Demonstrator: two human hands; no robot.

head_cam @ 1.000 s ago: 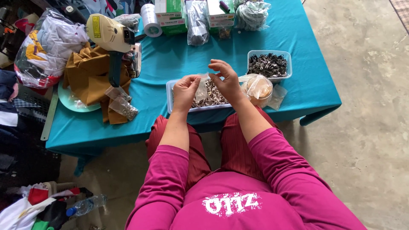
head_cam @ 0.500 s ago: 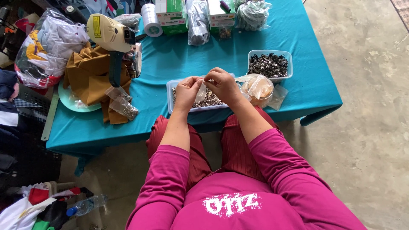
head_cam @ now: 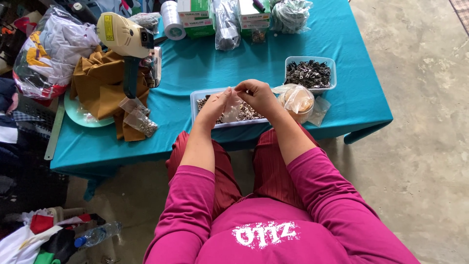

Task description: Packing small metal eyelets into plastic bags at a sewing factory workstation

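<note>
Clear plastic, a small bag pinched between my left hand and right hand together over the tray of metal bits on the worktop; I should keep its mouth spread directly above the tray.

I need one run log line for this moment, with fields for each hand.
left hand: holds small clear bag | right hand: pinches bag top | below: tray of small metal parts | table: teal cloth

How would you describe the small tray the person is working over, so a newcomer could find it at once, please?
On the teal-covered table, look at the near edge right under both hands. The shallow pale-blue tray there holds light silvery bits, unlike the deeper clear tub behind it on the right, filled with dark metal pieces.
</note>
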